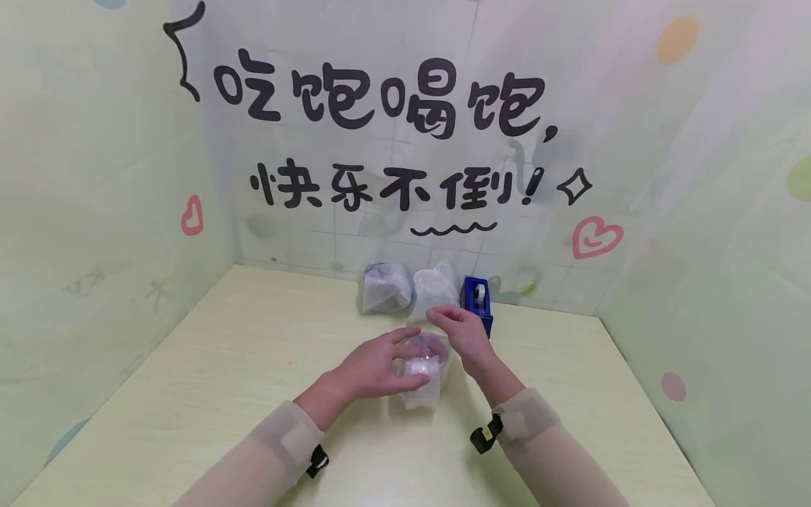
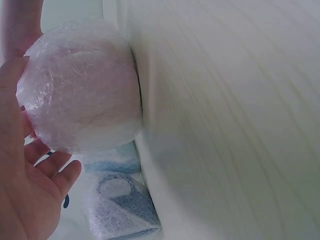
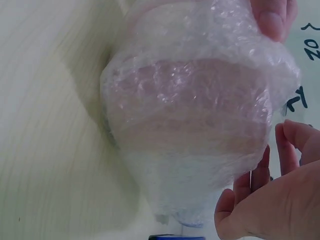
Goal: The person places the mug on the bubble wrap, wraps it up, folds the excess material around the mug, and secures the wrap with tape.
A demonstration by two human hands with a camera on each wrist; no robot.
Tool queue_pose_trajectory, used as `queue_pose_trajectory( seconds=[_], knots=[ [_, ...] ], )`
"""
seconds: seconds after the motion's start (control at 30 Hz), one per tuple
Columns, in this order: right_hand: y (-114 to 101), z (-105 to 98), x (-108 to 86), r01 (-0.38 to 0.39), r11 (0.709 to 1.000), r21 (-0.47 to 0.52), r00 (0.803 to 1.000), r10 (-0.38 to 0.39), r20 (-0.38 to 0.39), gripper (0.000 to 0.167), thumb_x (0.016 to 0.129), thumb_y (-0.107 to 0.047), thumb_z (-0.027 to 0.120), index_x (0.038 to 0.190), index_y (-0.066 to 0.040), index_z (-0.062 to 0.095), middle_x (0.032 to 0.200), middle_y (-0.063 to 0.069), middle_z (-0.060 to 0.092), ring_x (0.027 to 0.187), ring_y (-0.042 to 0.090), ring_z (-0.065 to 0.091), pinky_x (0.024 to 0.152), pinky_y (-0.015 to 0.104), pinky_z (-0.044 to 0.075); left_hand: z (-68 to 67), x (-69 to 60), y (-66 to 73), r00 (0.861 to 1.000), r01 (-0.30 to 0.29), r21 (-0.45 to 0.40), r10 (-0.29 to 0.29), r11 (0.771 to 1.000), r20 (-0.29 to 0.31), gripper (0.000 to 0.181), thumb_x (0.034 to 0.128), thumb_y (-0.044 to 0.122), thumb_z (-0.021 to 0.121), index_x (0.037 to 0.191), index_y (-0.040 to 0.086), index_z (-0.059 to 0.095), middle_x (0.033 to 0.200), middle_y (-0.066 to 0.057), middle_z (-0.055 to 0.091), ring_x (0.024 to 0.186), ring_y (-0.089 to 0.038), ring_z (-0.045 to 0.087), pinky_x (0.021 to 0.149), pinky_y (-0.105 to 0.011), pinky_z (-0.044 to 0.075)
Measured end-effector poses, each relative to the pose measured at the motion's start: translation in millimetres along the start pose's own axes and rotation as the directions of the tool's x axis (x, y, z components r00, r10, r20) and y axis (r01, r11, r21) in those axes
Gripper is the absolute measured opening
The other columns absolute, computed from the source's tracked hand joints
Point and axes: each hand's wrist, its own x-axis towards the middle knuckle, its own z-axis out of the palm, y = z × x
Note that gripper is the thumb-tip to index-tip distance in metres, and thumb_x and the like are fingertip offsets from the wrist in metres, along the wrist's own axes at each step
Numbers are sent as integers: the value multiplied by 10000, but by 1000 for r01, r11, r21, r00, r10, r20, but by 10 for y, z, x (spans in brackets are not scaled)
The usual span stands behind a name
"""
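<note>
A round, pinkish object in clear bubble wrap (image 1: 423, 394) stands on the table between my hands; the wrap blurs what is inside. My left hand (image 1: 370, 367) holds its upper part, the thumb on the near side and the fingers over the top. Just above and to the right of it is my right hand (image 1: 467, 339). Thumb and forefinger of the right hand (image 3: 287, 175) meet at their tips; whether something thin is between them cannot be seen. In the left wrist view the wrapped object (image 2: 85, 95) rests on the tabletop.
Two more bubble-wrapped bundles (image 1: 385, 287) stand behind, near the back wall. To their right is a blue tape dispenser (image 1: 470, 306) with a white roll. Printed fabric walls (image 1: 405, 141) enclose the pale wooden table (image 1: 209, 373) at the back and both sides.
</note>
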Motion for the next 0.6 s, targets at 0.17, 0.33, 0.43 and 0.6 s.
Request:
queue_pose_trajectory(
  seconds=[0.17, 0.33, 0.43, 0.6],
  knots=[
    [102, 11, 35, -15, 999, -48, 1000, 16, 19, 289, 1030, -312, 778, 1182, -68, 811, 1216, 111, 796, 1260, 264, 665, 1153, 488, 498, -16, -9, 11, 1000, 1, -17, -1, 1000, 3, 572, 982, 500, 760, 1431, 146, 747, 1668, -143, 542, 1500, -393, 571, 1179, -581, 531],
    [171, 28, 29, -18, 997, -69, 1000, 19, 22, 252, 1023, -287, 784, 1158, -78, 821, 1135, 38, 805, 1138, 194, 681, 915, 286, 536, -11, -16, 10, 1000, -5, -31, 4, 1000, -7, 562, 981, 482, 770, 1426, 140, 750, 1671, -138, 538, 1498, -388, 573, 1180, -571, 531],
    [178, 33, 15, -20, 996, -86, 999, 22, 25, 255, 1022, -277, 780, 1150, -60, 818, 1133, 58, 806, 1088, 183, 687, 842, 247, 536, -2, -14, 6, 1000, -15, -17, 14, 1000, -20, 549, 981, 478, 773, 1413, 141, 759, 1669, -126, 544, 1495, -371, 580, 1181, -552, 535],
    [180, 19, 26, -22, 988, -151, 1000, 25, 19, 380, 1009, -285, 791, 1291, -39, 729, 1306, 174, 741, 1208, 296, 680, 940, 369, 592, 2, -16, 2, 999, -26, -7, 26, 1000, -29, 537, 978, 477, 777, 1396, 140, 770, 1663, -119, 552, 1489, -366, 587, 1183, -543, 536]
  ],
)
